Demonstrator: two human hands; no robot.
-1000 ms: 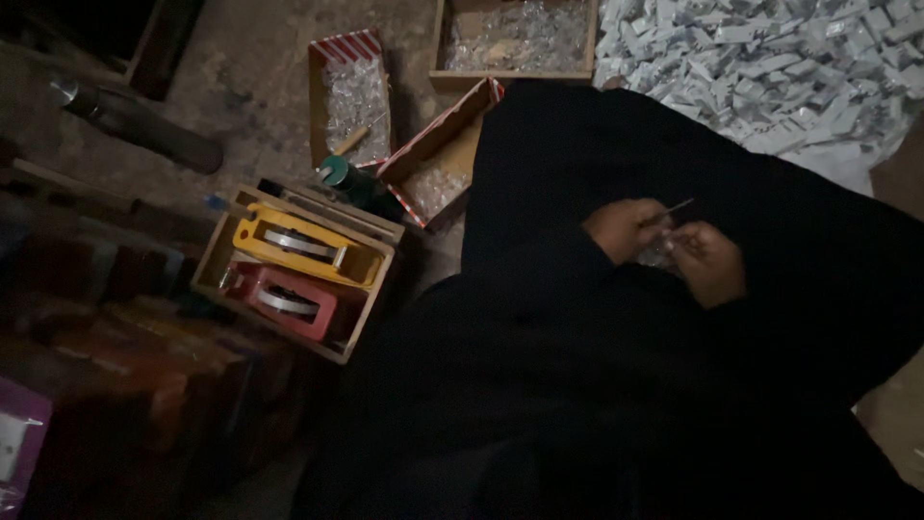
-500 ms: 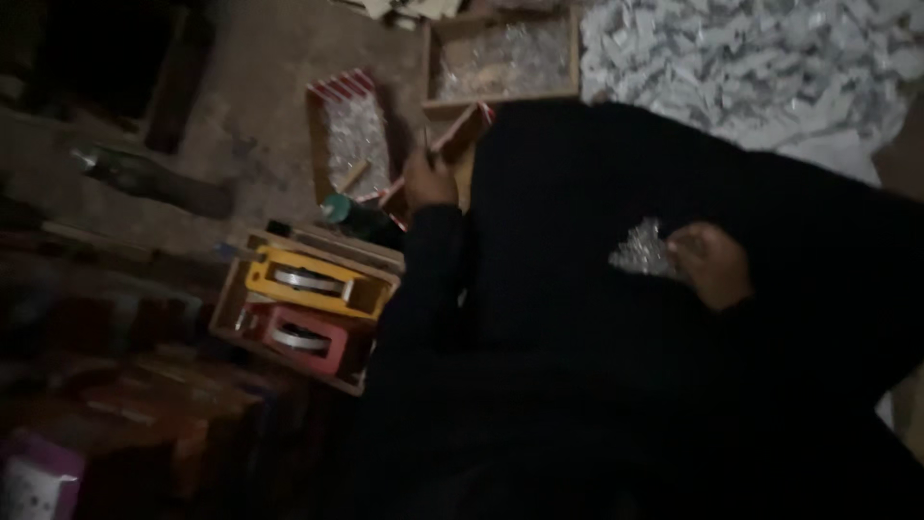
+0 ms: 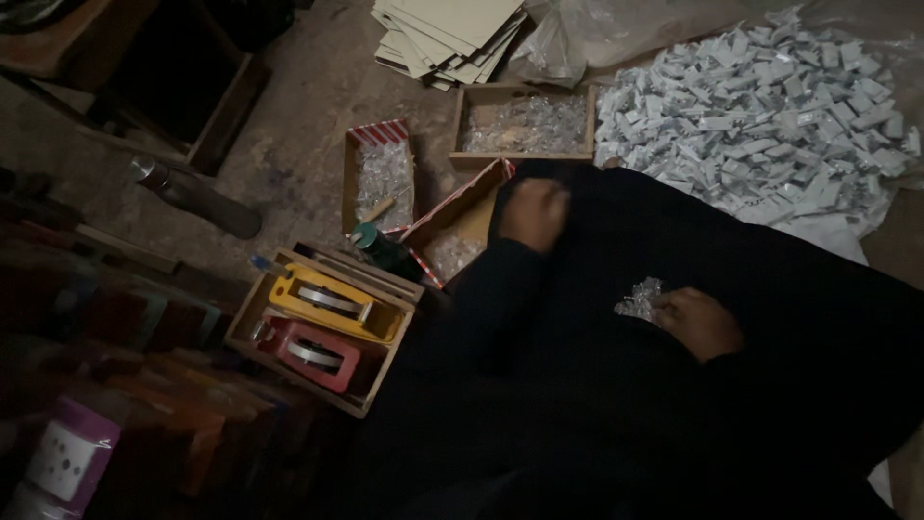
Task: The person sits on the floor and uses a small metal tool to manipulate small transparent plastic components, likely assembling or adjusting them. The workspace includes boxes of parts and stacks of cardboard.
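I sit in dark clothing that covers my lap [image 3: 597, 385]. My right hand [image 3: 700, 324] rests on the lap, closed on a small clump of clear shiny pieces [image 3: 641, 299]. My left hand [image 3: 535, 213] is blurred and reaches out to the left, next to a tilted red-and-white striped cardboard box [image 3: 460, 226] that holds more clear pieces. Whether the left hand holds anything does not show.
A second striped box [image 3: 380, 173] and a wooden tray [image 3: 525, 123] hold clear pieces. A big heap of small pale packets [image 3: 760, 125] lies at the right, flat cardboard sheets [image 3: 448, 34] behind. A wooden crate [image 3: 322, 327] holds a yellow and a red tool. A dark bottle [image 3: 197, 197] lies left.
A second ago both hands worked together over the lap. The left hand then went out to the tilted striped box and is still beside it; the right hand stayed with the clump.
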